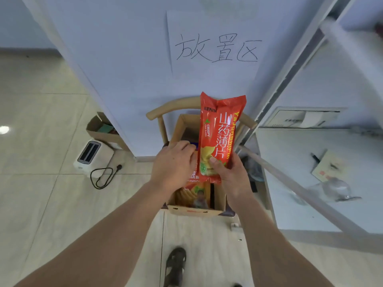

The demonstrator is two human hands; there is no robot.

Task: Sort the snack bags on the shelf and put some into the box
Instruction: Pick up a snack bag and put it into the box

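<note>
My right hand (229, 172) grips the lower end of a long red bag of crispy yam slices (219, 129), held upright above an open cardboard box (196, 211). The box sits on the seat of a wooden chair (154, 114). My left hand (176, 162) reaches down into the box, fingers curled over an orange snack bag (195, 193) that lies inside; whether it grips that bag is hidden. Something blue shows deeper in the box, behind my left hand.
A white wall panel with a handwritten paper sign (217, 48) stands behind the chair. A white toaster (91, 154) with its black cord and a second small cardboard box (103, 129) sit on the floor at left. White shelving (310, 172) with a notebook and pen is at right.
</note>
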